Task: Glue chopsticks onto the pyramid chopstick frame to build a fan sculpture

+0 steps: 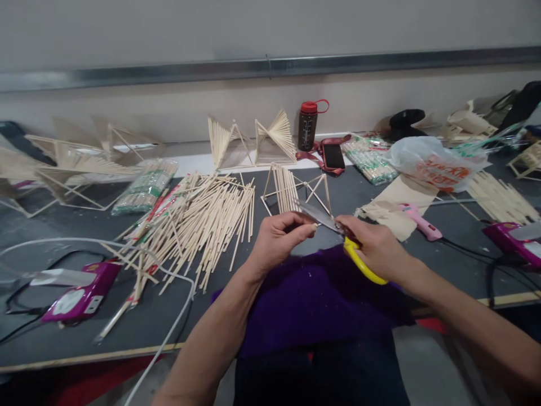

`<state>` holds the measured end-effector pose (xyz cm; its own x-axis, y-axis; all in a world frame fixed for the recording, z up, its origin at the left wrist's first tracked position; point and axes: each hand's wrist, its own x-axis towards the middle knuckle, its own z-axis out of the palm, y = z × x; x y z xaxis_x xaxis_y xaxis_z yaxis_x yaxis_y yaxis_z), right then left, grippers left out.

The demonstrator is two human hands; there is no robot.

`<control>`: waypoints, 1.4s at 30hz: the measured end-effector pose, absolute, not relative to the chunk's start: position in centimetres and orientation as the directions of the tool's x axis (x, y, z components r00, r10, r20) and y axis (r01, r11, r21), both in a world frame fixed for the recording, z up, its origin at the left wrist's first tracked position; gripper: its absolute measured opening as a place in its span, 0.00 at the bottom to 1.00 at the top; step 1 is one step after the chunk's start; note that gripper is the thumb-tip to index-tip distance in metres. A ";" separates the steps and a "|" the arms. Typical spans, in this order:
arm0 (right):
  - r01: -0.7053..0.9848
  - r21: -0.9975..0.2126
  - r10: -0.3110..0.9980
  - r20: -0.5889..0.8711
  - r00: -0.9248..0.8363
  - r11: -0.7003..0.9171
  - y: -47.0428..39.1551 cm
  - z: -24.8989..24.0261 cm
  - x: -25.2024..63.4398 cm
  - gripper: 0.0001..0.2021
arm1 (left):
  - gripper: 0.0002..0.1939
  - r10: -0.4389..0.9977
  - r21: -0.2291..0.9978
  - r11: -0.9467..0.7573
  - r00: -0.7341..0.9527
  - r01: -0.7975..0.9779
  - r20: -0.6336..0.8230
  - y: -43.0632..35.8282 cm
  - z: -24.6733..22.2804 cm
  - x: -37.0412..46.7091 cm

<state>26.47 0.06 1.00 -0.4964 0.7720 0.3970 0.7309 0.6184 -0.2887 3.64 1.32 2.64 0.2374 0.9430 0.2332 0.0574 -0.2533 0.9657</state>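
Note:
My right hand [366,242] is closed on yellow-handled scissors [361,262], whose blades point left over my left fingertips. My left hand [283,234] is pinched, with a tiny pale piece, perhaps a stick end, at its fingertips near the blades. Just beyond both hands, a stick frame [284,189] with a row of parallel sticks stands on the dark table [236,316]. A large pile of loose wooden sticks [211,220] lies to the left of my left hand. Purple cloth [296,304] lies below my hands.
Twisted stick models [274,141] stand at the back beside a bottle [307,125] and a phone [333,156]. A pink glue gun [422,223] lies right. Purple power strips [82,293] with cables sit on both sides. Bagged sticks [146,186] lie left.

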 end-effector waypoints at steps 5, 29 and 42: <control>0.824 -0.337 0.836 0.480 -0.265 0.455 0.3 2.1 28.7 0.16 | 0.03 0.963 0.971 -0.238 0.141 0.036 0.230 1.7 2.6 3.6; 0.975 -0.033 0.971 0.084 0.222 -0.220 17.7 0.7 43.7 0.28 | 0.08 0.969 0.936 -0.222 0.167 0.274 0.181 2.4 1.2 4.3; 0.979 0.025 0.973 -0.101 0.205 -0.204 19.5 -0.2 44.4 0.29 | 0.06 0.958 0.900 -0.259 0.214 0.350 0.192 2.0 0.9 4.3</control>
